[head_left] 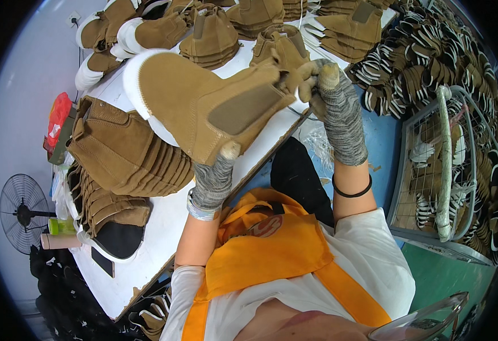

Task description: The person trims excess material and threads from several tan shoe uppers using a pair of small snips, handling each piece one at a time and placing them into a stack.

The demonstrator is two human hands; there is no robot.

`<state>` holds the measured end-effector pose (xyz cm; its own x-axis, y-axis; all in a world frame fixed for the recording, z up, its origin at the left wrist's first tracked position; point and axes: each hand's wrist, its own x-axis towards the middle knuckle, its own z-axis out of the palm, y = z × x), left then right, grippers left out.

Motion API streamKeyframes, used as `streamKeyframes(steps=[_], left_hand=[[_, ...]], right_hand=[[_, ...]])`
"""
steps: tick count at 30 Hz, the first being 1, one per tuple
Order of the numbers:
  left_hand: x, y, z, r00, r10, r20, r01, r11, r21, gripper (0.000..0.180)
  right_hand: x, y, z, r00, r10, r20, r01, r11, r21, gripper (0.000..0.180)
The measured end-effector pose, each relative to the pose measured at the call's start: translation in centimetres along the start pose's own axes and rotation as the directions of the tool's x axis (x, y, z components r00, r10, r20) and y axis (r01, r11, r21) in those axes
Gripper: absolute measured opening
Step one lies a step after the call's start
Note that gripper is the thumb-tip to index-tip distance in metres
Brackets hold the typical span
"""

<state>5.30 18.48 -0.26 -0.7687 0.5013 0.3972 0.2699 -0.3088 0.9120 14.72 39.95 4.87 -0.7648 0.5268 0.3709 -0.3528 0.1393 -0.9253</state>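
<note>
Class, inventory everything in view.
Long table: one, white, centre
Round-toed suede boot upper: one, brown and white, above table
Stacked suede uppers: uncountable, brown, on table
Round wire fan: one, black, left
Plastic bag: one, red, upper left
Flat rectangular phone: one, dark, lower left
Small containers: two, pink and lime, left
Rectangular wire basket: one, grey, right
Piled shoe pieces: uncountable, brown and white, right
Cloth apron: one, orange, chest
Left hand: one, grey covering, upper's heel
Right hand: one, grey covering, upper's top
</note>
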Motion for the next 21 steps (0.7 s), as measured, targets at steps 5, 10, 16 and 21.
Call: streamKeyframes(steps=[5, 10, 16, 21], left_hand=[[-0.2, -0.2, -1.3, 0.997, 0.03, 0.075, -0.037, 0.994, 0.103, 0.069], [0.5, -2.8, -3.1, 0.996, 0.077, 0.052, -0.081, 0.993, 0.081, 0.069], [0.8, 0.7, -0.6, 0.979, -0.194, 0.059, 0.156, 0.537, -0.829, 0.06], [0.7, 1.1, -0.9, 0.967, -0.243, 0.071, 0.177, 0.452, -0.874, 0.065]], right_hand=[[-0.5, -0.8, 1.5, 1.0, 0.009, -0.011, -0.01, 0.997, -0.082, 0.033], [-1.3, 0.3, 1.7, 0.978, 0.191, 0.086, -0.208, 0.937, 0.279, 0.026], [-2.8, 0.1, 4.2, 0.997, -0.022, 0.077, 0.0, 0.963, 0.27, 0.022], [-3.3, 0.1, 5.8, 0.989, -0.115, 0.09, 0.1, 0.983, 0.151, 0.022]])
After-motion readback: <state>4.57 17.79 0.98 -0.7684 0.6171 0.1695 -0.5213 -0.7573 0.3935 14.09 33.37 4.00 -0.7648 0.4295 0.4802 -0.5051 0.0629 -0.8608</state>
